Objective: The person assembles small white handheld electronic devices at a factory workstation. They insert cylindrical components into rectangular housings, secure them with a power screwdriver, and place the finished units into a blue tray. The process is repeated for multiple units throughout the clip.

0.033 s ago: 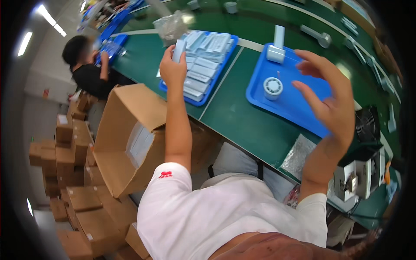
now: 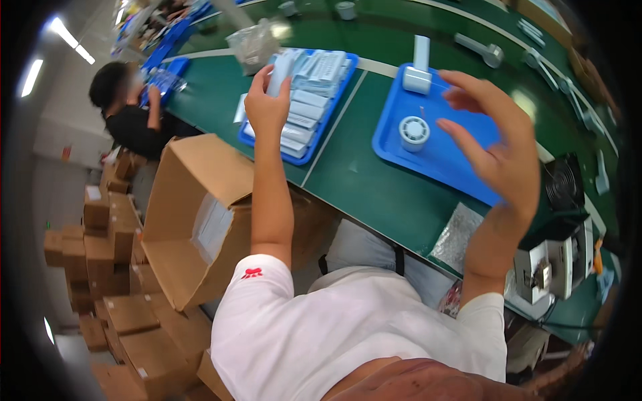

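My left hand (image 2: 266,110) is closed round a light-blue oblong piece (image 2: 280,72), held up over the near left side of a blue tray (image 2: 352,70). Rows of white and pale-blue packets (image 2: 309,110) fill that tray. My right hand (image 2: 501,140), fingers spread and curved, holds nothing and hovers above a second blue tray (image 2: 445,164). On this second tray, left of the hand, lie a pale-blue handle with a cylindrical head (image 2: 418,77) and a round white part with a slotted face (image 2: 414,132).
An open cardboard box (image 2: 194,267) stands by my left arm, with stacked cartons (image 2: 137,314) beyond. Bubble wrap (image 2: 458,234) lies at the table's near edge. A white device (image 2: 542,274) sits at right. Another person (image 2: 134,123) works at far left. Pale handled parts (image 2: 478,50) lie along the far side.
The view has shifted slightly, moving the table and trays a little left in the picture. Both hands keep nearly the same pose, the left still holding the light-blue piece.
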Demonstrator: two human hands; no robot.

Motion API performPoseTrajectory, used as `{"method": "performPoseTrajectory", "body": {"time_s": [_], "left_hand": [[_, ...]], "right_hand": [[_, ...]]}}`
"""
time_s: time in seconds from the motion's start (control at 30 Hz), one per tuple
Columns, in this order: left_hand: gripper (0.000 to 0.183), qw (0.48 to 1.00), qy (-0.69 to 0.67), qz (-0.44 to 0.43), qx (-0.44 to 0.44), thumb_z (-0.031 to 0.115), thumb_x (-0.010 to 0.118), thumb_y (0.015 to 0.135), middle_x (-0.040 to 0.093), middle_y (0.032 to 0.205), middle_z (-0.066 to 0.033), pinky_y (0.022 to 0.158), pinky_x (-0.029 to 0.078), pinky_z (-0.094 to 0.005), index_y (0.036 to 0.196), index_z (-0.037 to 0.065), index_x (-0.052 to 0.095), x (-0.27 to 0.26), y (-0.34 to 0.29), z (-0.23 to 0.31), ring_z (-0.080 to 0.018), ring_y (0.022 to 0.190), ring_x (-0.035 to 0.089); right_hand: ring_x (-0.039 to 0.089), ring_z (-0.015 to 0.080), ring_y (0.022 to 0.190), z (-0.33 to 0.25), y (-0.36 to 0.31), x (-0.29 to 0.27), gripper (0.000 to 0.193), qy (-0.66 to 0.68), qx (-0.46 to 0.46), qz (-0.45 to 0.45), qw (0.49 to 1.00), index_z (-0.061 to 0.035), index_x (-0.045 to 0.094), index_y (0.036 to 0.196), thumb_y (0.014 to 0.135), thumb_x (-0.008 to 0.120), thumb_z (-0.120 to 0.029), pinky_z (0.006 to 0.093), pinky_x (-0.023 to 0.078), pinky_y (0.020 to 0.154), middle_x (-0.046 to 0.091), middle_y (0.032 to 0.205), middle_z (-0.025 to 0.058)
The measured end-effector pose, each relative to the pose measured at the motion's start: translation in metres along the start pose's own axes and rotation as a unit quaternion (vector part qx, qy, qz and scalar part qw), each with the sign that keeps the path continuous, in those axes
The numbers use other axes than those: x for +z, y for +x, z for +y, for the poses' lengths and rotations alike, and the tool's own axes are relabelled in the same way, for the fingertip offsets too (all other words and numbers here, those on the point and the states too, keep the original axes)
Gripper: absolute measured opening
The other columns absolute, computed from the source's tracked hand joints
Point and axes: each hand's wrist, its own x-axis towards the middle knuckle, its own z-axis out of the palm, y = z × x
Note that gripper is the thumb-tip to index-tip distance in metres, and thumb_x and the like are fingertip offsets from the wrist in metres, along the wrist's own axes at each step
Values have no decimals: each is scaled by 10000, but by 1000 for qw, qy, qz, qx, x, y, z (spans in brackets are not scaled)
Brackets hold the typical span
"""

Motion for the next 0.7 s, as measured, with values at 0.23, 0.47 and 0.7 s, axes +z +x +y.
{"method": "performPoseTrajectory", "body": {"time_s": [0.23,0.47,0.7], "left_hand": [[609,868,-346,-322,153,27,836,807,735,1064,-78,904,540,-301,1367,22,598,18,-26,181,-149,976,691],[504,807,-494,-310,90,215,679,981,694,1161,-104,905,543,-311,1416,10,528,35,-22,172,-184,1045,679],[652,886,86,-405,207,619,750,827,704,861,-114,715,563,-405,1264,141,672,66,-92,141,-314,800,719]], "right_hand": [[581,319,1246,9,11,30,532,-271,-117,70,953,-137,722,1208,696,793,-11,477,500,1003,624,1309,85],[662,311,1131,18,12,0,431,-238,-57,168,955,-127,754,1131,718,813,-20,429,535,942,693,1195,83],[721,249,1005,20,5,-30,360,213,20,300,930,35,542,1298,989,678,-89,348,574,887,715,1130,199]]}}
